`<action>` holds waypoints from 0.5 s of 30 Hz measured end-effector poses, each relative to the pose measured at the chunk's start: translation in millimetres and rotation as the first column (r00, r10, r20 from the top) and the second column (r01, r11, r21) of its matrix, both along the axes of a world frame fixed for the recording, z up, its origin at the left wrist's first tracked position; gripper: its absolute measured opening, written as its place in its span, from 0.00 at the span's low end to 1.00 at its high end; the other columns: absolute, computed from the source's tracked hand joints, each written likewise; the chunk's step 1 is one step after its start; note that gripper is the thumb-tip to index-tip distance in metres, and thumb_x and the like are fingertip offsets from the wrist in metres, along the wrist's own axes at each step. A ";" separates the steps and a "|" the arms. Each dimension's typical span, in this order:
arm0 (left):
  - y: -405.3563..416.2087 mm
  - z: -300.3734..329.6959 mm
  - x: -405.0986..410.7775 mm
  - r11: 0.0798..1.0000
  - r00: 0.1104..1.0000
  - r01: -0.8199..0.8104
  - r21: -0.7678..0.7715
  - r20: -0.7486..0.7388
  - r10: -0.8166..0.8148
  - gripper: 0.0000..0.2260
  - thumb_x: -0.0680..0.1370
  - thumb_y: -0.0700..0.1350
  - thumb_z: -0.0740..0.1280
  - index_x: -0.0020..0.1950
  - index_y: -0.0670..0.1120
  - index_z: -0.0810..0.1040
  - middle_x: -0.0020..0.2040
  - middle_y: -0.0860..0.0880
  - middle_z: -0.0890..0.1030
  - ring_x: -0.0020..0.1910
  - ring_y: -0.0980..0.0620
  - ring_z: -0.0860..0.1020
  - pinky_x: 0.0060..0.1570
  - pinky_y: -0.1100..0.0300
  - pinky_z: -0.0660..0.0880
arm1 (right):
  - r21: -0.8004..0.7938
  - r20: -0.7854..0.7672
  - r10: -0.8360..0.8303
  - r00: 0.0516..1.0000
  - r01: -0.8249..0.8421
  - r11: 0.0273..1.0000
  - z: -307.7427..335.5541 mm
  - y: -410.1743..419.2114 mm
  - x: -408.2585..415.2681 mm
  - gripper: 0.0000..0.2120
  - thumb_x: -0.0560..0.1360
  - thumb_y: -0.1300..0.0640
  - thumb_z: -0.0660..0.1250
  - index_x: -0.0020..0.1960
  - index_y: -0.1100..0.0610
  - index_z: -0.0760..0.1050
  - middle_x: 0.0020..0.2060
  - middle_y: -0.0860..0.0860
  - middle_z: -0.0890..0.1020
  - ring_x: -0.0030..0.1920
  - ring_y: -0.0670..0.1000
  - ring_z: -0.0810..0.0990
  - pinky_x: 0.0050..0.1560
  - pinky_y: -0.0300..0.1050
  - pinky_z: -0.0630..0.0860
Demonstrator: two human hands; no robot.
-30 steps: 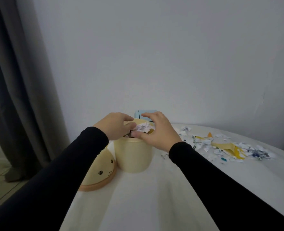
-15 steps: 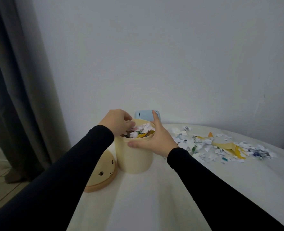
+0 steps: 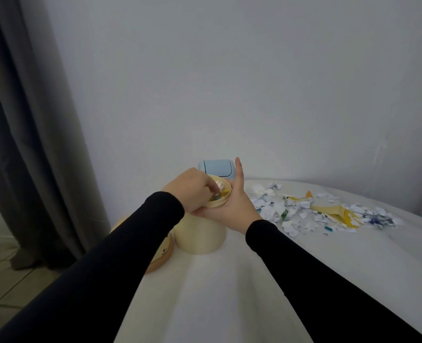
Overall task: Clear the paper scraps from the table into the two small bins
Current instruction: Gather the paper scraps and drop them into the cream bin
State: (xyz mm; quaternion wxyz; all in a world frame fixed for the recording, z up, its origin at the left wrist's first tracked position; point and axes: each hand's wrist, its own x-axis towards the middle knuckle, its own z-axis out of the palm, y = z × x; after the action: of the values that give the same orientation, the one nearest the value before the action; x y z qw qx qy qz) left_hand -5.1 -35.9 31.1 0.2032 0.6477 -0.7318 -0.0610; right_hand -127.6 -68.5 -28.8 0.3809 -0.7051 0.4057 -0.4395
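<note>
**Press the scraps down without tipping the bin**

Your left hand [image 3: 192, 191] is in the mouth of the cream bin [image 3: 200, 233], near the table's left edge, its fingers curled down onto the paper inside; whether they pinch a scrap or only push is hard to tell from this angle. Your right hand [image 3: 232, 204] braces the bin's rim with fingers straight and thumb up, holding nothing. Keep that brace firm while you press, and push straight down so the bin does not slide toward the lid [image 3: 164, 253] lying beside it at the edge. The bin looks nearly full, so stop packing before pieces spill over the rim. The main heap of paper scraps [image 3: 303, 211] lies on the table [image 3: 254, 293] toward its far right side; send the next handfuls to the blue bin [image 3: 217, 168] behind.
</note>
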 end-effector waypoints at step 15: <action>27.0 -70.9 -104.2 0.877 0.961 0.133 -0.461 -0.156 -0.228 0.15 0.74 0.37 0.60 0.55 0.48 0.81 0.51 0.52 0.80 0.51 0.52 0.71 0.53 0.61 0.67 | -0.133 -0.439 -0.234 0.868 0.195 0.972 -51.7 3.5 -90.3 0.42 0.66 0.41 0.66 0.76 0.45 0.51 0.72 0.41 0.63 0.72 0.41 0.59 0.71 0.50 0.63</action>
State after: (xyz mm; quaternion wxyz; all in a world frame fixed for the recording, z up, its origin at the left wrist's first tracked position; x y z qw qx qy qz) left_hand -109.4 -9.0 -39.8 0.4140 0.5024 -0.7587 0.0230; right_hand -217.9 -65.0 -80.6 0.1950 -0.7538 0.5397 -0.3200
